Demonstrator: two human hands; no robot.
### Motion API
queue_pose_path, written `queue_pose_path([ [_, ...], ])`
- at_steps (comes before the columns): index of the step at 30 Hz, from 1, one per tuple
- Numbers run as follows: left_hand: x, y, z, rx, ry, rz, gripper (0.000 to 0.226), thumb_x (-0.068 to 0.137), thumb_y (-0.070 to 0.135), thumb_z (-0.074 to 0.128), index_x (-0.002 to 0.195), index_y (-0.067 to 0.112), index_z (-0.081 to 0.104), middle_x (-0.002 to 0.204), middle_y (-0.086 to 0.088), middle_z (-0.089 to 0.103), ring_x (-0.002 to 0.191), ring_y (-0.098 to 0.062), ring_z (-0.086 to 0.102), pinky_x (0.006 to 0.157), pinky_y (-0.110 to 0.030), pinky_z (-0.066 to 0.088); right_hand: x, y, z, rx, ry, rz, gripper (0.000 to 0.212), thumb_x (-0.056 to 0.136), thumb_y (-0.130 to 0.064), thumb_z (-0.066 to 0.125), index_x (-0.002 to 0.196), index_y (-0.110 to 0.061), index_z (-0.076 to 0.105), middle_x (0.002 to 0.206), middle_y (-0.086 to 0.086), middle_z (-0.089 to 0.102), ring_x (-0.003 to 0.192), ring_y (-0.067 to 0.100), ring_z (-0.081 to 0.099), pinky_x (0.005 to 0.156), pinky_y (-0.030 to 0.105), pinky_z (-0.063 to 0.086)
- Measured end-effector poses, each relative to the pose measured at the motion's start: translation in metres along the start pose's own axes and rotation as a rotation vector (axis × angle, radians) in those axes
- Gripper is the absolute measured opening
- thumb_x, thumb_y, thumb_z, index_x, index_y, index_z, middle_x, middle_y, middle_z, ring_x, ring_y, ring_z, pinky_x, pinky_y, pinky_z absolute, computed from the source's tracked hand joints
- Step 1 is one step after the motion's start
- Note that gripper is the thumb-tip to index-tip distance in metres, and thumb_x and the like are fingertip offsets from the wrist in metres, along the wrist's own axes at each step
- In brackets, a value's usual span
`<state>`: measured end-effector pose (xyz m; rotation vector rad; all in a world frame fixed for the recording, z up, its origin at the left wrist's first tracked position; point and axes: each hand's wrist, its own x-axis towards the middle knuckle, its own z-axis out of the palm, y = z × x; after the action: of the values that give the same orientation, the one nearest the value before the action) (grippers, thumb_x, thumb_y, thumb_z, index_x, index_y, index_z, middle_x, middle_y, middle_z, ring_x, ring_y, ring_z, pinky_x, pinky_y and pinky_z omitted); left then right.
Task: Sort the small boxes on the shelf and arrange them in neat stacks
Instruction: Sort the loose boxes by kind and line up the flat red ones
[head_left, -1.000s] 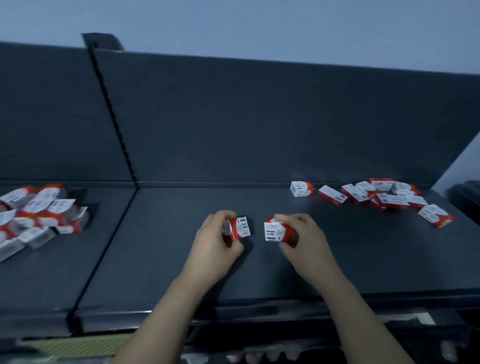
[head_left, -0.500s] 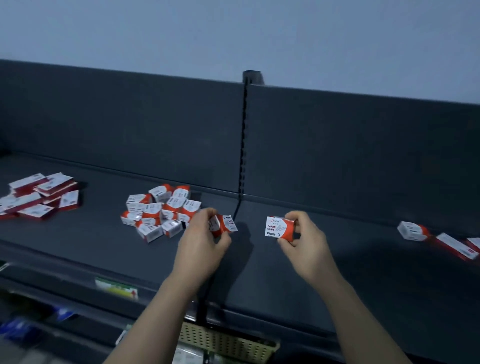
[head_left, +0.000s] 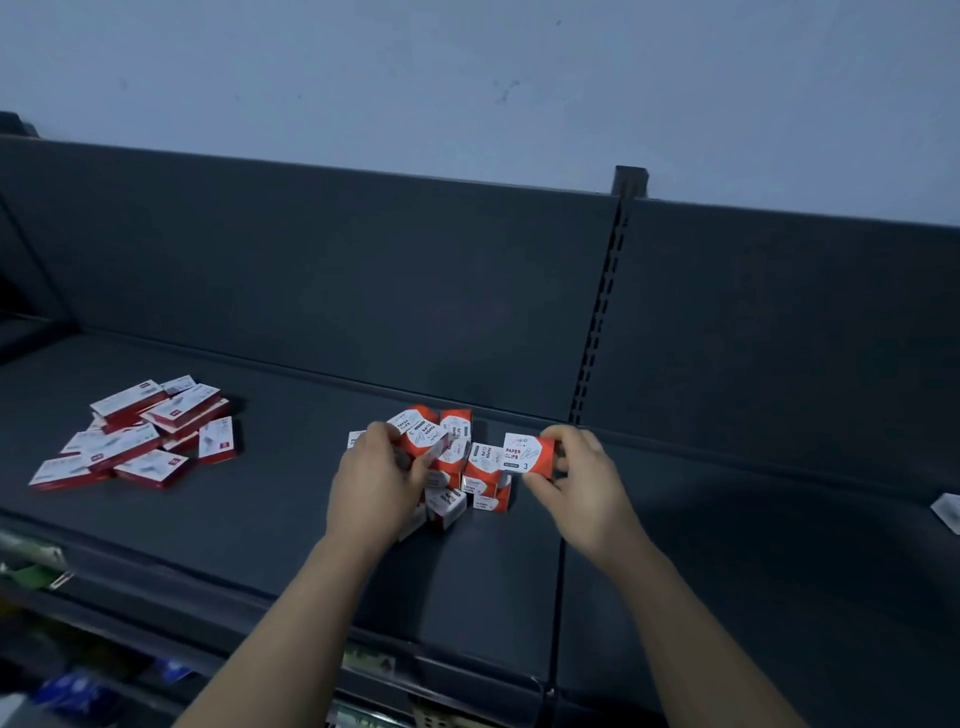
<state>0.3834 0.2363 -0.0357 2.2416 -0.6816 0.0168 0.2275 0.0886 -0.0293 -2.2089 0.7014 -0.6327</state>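
Right hand (head_left: 576, 483) is pinching a paper clip box (head_left: 527, 453), likely light and stiff, by its ends; left hand (head_left: 374, 486) is gripping another box (head_left: 418, 434).

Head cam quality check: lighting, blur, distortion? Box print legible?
Head view: dim, bluish, even light with no glare, and only soft shadows on the shelf. Head view: the print on the paper-clip box in the right hand is legible, while the labels on the flat boxes at left are smeared. Head view: wide-angle distortion bends the top edge of the back panel, and the lower-left corner is blurred.
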Motion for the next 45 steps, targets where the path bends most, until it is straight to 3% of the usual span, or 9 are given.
queue_pose_path([
  [6,0.007,-0.007,-0.005,0.083,0.005,0.001,0.051,0.081,0.062,0.057,0.106,0.018,0.052,0.099,0.003,0.056,0.092,-0.016,0.054,0.073,-0.033,0.049,0.027,-0.013,0.021,-0.101,-0.052,-0.012,0.033,0.085,-0.039,0.067,0.112,-0.028,0.052,0.106,-0.013,0.053,0.095,0.004,0.057,0.08,0.022,0.05],
  [9,0.007,-0.006,-0.009,0.126,0.021,0.025,0.052,0.081,0.065,0.055,0.106,0.02,0.055,0.101,0.004,0.056,0.095,-0.015,0.053,0.075,-0.031,0.048,0.036,-0.019,0.032,-0.166,-0.061,-0.017,0.035,0.082,-0.051,0.065,0.106,-0.028,0.054,0.099,-0.014,0.057,0.088,0.003,0.057,0.077,0.025,0.05],
  [15,0.011,-0.002,-0.017,0.174,0.069,0.098,0.038,0.088,0.042,0.058,0.117,0.017,0.058,0.117,-0.001,0.057,0.105,-0.021,0.051,0.084,-0.033,0.045,0.042,-0.021,0.045,-0.249,-0.12,0.0,0.027,0.083,-0.052,0.059,0.094,-0.028,0.057,0.092,-0.011,0.058,0.079,0.005,0.057,0.072,0.031,0.052],
  [17,0.011,0.004,-0.018,0.161,0.079,0.151,0.034,0.089,0.038,0.058,0.116,0.017,0.061,0.115,0.0,0.059,0.103,-0.021,0.052,0.083,-0.033,0.045,0.039,-0.023,0.042,-0.239,-0.117,-0.002,0.032,0.084,-0.053,0.058,0.102,-0.027,0.059,0.1,-0.009,0.058,0.087,0.007,0.057,0.079,0.032,0.051],
  [21,0.009,0.022,-0.015,0.112,0.041,0.296,0.022,0.089,0.031,0.058,0.107,0.019,0.066,0.102,0.001,0.062,0.095,-0.022,0.054,0.077,-0.033,0.045,0.024,-0.021,0.024,-0.24,-0.066,0.01,0.056,0.092,-0.047,0.052,0.138,-0.016,0.044,0.135,-0.003,0.048,0.121,0.013,0.047,0.094,0.019,0.035],
  [26,0.001,0.048,0.004,0.104,-0.029,0.453,0.022,0.084,0.021,0.06,0.104,0.015,0.068,0.097,-0.005,0.065,0.092,-0.027,0.058,0.078,-0.036,0.047,-0.005,-0.003,-0.011,-0.358,0.082,-0.021,0.044,0.094,-0.028,0.053,0.135,-0.011,0.05,0.136,0.002,0.052,0.125,0.017,0.047,0.101,0.022,0.035],
  [33,-0.031,0.095,0.043,0.116,-0.155,0.649,0.022,0.08,0.018,0.063,0.101,0.012,0.069,0.095,-0.007,0.067,0.087,-0.033,0.06,0.074,-0.038,0.049,-0.063,0.025,-0.073,-0.477,0.162,0.157,0.043,0.095,-0.027,0.05,0.135,-0.012,0.048,0.137,0.001,0.052,0.125,0.014,0.047,0.104,0.022,0.032],
  [38,-0.058,0.142,0.075,0.094,-0.239,0.773,0.03,0.089,0.027,0.055,0.117,0.019,0.062,0.113,0.002,0.063,0.1,-0.021,0.054,0.086,-0.031,0.042,-0.105,0.05,-0.124,-0.541,0.246,0.274,0.043,0.093,-0.025,0.053,0.135,-0.012,0.051,0.134,0.002,0.054,0.122,0.015,0.05,0.105,0.026,0.038],
  [45,-0.111,0.218,0.13,0.048,-0.375,0.886,0.033,0.094,0.029,0.048,0.125,0.023,0.056,0.118,0.007,0.059,0.105,-0.016,0.051,0.09,-0.025,0.04,-0.165,0.09,-0.205,-0.574,0.326,0.409,0.044,0.093,-0.017,0.051,0.136,-0.011,0.049,0.138,0.002,0.051,0.125,0.015,0.048,0.102,0.02,0.032],
])
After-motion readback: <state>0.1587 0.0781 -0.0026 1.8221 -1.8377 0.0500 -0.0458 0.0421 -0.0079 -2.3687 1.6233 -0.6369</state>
